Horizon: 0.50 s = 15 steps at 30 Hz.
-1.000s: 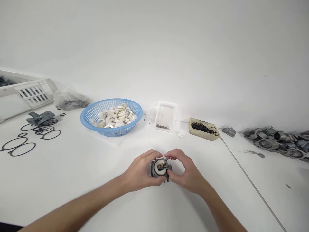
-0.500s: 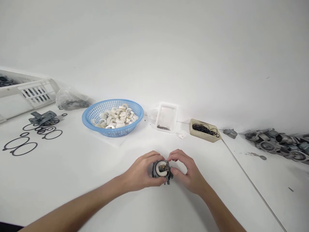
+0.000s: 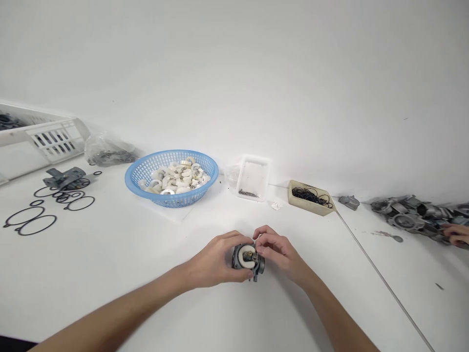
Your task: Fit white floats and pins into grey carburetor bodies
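In the head view, my left hand (image 3: 216, 260) grips a grey metal carburetor body (image 3: 237, 260) from its left side, thumb at the front and fingers behind. The open bowl side faces up, showing a white C-shaped float (image 3: 242, 257) around brass jets. My right hand (image 3: 278, 252) is closed in a pinch, its fingertips at the upper right of the carburetor, by the open end of the float. Whatever lies between those fingertips is too small to make out.
A blue basket (image 3: 171, 201) holds white floats. Behind are a white tray (image 3: 266, 178) with small pins and a cream tray (image 3: 311, 208) of black rings. Gaskets and another carburetor (image 3: 66, 179) lie left. At right, another person's hand (image 3: 458, 233) touches piled metal bowls (image 3: 406, 221).
My right hand's fingertips have moved in over the carburetor and closed together. The carburetor has shifted slightly. Another person's hand has come in at the right edge.
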Available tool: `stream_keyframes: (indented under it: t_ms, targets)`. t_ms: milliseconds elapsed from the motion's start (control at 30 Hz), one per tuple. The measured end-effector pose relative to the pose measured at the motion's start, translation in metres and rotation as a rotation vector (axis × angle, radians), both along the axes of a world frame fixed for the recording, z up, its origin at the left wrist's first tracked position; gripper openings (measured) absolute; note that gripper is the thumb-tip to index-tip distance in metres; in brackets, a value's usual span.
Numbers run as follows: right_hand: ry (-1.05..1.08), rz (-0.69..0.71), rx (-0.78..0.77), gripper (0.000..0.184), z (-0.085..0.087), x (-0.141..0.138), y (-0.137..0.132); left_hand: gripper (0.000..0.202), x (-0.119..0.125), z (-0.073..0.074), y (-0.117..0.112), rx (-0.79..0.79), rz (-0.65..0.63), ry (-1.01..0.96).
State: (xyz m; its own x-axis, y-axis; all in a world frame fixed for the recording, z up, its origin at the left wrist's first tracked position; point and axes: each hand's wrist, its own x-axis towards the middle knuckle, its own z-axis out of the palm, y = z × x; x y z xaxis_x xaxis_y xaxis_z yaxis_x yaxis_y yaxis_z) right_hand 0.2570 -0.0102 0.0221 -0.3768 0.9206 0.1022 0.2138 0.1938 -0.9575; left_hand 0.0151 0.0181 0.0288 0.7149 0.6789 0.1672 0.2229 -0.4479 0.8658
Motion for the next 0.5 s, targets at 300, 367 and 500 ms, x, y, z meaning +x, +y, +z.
stream_keyframes:
  t_ms: [300, 367, 500]
  targets:
    - [-0.051, 0.053, -0.042, 0.033, -0.0027, 0.0022, -0.0013, 0.049, -0.0037, 0.0013, 0.0057, -0.042, -0.063, -0.013]
    - [-0.050, 0.046, -0.044, 0.033, -0.0039, 0.0021, -0.0014, 0.050, -0.0046, 0.0016, 0.0072, -0.046, -0.072, -0.012]
    - [-0.049, 0.039, -0.051, 0.031, -0.0063, 0.0039, -0.0004, 0.051, -0.0055, 0.0007, 0.0090, -0.053, -0.088, -0.013]
